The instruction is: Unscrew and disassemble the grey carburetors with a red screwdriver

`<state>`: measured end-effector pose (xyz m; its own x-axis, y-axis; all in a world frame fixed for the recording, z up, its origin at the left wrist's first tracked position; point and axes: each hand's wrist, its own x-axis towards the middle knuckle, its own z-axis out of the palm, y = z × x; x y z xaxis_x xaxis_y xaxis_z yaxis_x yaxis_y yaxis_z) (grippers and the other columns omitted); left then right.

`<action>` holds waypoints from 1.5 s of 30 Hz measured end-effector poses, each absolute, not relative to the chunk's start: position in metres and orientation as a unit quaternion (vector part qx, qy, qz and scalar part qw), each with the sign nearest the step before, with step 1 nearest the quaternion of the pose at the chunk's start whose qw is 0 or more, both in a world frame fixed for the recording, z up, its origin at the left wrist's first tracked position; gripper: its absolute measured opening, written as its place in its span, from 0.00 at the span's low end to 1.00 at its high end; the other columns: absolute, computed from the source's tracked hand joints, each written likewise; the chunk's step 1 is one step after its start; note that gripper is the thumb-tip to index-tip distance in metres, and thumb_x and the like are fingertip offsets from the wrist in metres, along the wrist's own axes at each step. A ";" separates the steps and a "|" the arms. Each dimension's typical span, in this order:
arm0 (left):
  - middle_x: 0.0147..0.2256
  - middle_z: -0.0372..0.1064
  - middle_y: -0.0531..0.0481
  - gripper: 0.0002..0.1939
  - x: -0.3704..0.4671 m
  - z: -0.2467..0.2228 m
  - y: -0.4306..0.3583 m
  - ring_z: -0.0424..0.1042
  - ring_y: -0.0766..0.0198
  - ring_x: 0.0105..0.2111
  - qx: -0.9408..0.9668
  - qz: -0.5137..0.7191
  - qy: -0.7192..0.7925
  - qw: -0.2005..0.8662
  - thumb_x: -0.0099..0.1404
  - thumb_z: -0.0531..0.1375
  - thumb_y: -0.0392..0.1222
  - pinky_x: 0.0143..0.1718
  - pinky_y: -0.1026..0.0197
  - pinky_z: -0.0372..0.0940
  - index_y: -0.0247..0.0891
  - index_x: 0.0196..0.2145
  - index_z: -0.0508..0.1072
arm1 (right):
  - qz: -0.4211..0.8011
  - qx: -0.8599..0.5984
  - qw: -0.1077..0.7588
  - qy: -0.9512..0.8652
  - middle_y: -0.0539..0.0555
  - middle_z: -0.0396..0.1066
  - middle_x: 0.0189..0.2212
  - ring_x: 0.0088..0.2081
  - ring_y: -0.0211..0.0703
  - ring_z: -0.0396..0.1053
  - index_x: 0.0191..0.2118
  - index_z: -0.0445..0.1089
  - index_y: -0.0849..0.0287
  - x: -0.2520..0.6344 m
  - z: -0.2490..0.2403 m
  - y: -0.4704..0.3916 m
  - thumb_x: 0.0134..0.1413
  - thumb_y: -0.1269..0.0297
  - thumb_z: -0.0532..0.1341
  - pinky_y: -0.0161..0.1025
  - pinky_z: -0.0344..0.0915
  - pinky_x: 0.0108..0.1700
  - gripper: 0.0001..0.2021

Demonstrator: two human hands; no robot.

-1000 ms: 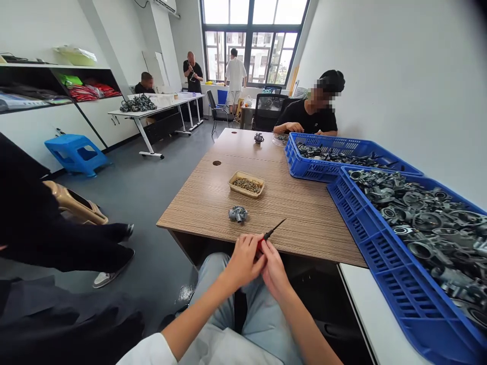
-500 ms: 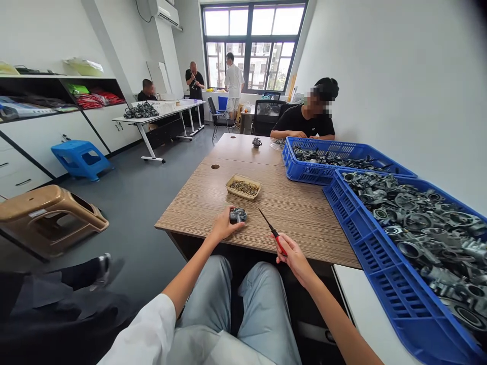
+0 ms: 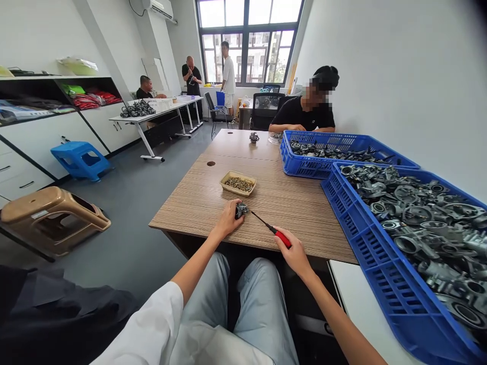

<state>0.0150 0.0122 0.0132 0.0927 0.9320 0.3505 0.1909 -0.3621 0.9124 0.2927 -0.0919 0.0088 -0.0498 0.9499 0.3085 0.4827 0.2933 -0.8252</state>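
Note:
My left hand (image 3: 228, 218) is closed around a small grey metal casting (image 3: 241, 210), resting on or just over the wood-grain table near its front edge. The fingers cover much of the casting's left side. In my right hand (image 3: 292, 251) is a screwdriver (image 3: 282, 238) with a red and black handle. Its dark shaft points up and left, and the tip lies close to the casting's right side; whether they touch I cannot tell. Just beyond the left hand stands a cream tray (image 3: 224, 188) full of small brass-coloured pieces.
A blue crate (image 3: 365, 268) heaped with metal castings stands along the right; another blue crate (image 3: 300, 170) of dark parts is behind it. Farther back on the table (image 3: 190, 203) sits another metal part (image 3: 253, 137). A co-worker (image 3: 310, 109) sits at the far right.
The screwdriver has swung to a flatter angle, its tip moving left to the casting. My left hand has turned the casting and grips it more closely.

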 end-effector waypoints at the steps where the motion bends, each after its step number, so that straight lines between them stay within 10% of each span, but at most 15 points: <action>1: 0.52 0.72 0.40 0.28 0.015 0.013 0.012 0.68 0.48 0.58 0.639 0.514 0.435 0.370 0.51 0.71 0.31 0.69 0.46 0.57 0.42 0.50 0.75 | 0.259 -0.529 0.440 -0.678 0.61 0.79 0.55 0.57 0.56 0.76 0.56 0.78 0.58 0.291 0.007 -0.090 0.67 0.51 0.61 0.53 0.68 0.62 0.21; 11: 0.55 0.67 0.42 0.30 0.010 0.003 0.013 0.69 0.52 0.55 0.773 0.396 0.451 0.205 0.67 0.61 0.37 0.62 0.45 0.65 0.43 0.65 0.62 | 0.230 -0.526 0.401 -0.714 0.58 0.80 0.55 0.56 0.58 0.77 0.57 0.78 0.52 0.290 -0.004 -0.082 0.70 0.53 0.59 0.55 0.70 0.59 0.18; 34: 0.60 0.65 0.40 0.35 0.009 -0.002 0.016 0.69 0.52 0.61 0.794 0.393 0.422 0.193 0.67 0.61 0.36 0.64 0.47 0.65 0.43 0.69 0.58 | 0.223 -0.514 0.398 -0.727 0.57 0.80 0.55 0.56 0.56 0.77 0.58 0.77 0.50 0.290 -0.003 -0.082 0.71 0.54 0.59 0.53 0.70 0.58 0.17; 45: 0.60 0.65 0.39 0.33 0.009 0.000 0.016 0.69 0.51 0.61 0.794 0.393 0.420 0.198 0.67 0.61 0.36 0.65 0.46 0.65 0.41 0.68 0.59 | 0.245 -0.558 0.398 -0.686 0.54 0.80 0.37 0.38 0.51 0.77 0.44 0.71 0.53 0.289 0.003 -0.086 0.67 0.49 0.62 0.43 0.68 0.41 0.13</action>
